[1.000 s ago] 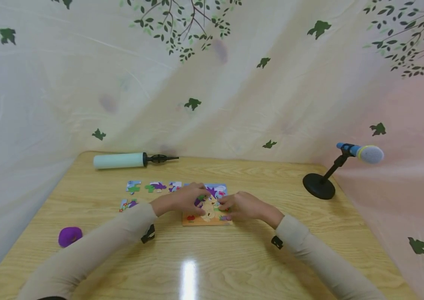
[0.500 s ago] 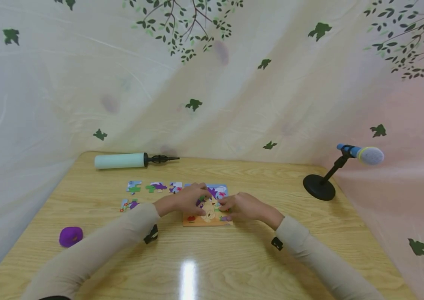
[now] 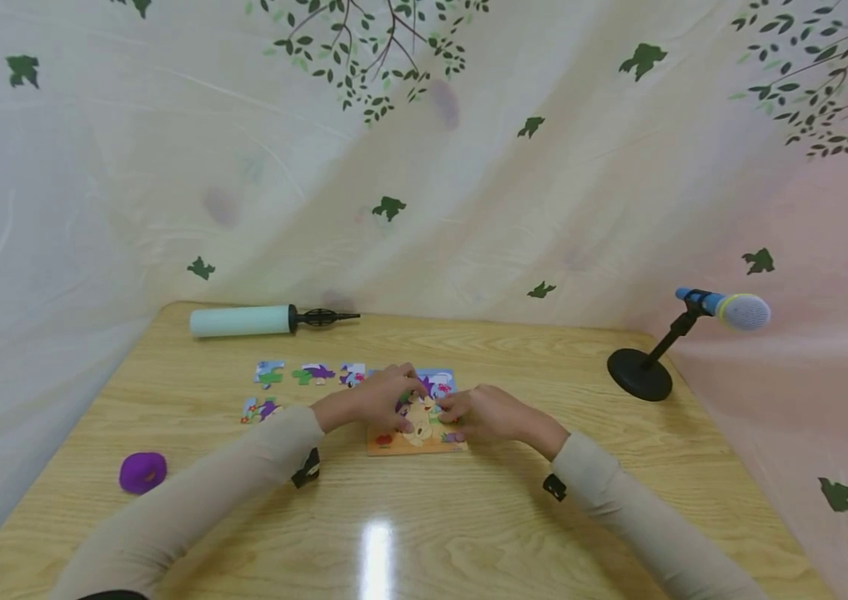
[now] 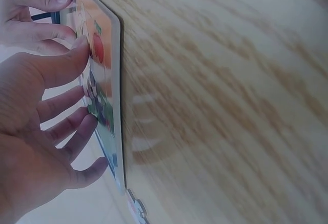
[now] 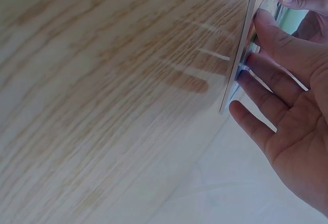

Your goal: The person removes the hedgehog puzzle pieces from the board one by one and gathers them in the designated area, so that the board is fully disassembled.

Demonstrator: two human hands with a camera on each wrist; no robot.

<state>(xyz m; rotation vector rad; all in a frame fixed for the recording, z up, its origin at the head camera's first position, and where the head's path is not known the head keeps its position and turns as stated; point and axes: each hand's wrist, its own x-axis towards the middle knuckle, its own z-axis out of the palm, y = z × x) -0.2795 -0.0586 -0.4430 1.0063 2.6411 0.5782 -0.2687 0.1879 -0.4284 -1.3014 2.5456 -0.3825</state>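
Note:
A jigsaw puzzle in a flat board (image 3: 420,446), with a cartoon picture on orange and blue, lies mid-table. My left hand (image 3: 374,400) arches over its left half. In the left wrist view the thumb (image 4: 77,55) touches the picture beside a red fruit, and several fingertips meet the surface farther along. From the right, my right hand (image 3: 494,412) rests its fingertips on the puzzle's right side. The right wrist view has its thumb and fingers spread along the board's edge (image 5: 238,55). Neither hand visibly holds a loose piece; the picture under the palms is hidden.
Several loose puzzle pieces (image 3: 313,373) lie left of the board. Behind them is a pale blue hand pump (image 3: 243,322). A purple round object (image 3: 143,472) sits at the left. At the right stands a microphone (image 3: 739,311) on a black stand (image 3: 639,374), near the curtain (image 3: 469,208).
The board has shifted very slightly toward the person, and the left hand a little to the right. The right hand has barely moved.

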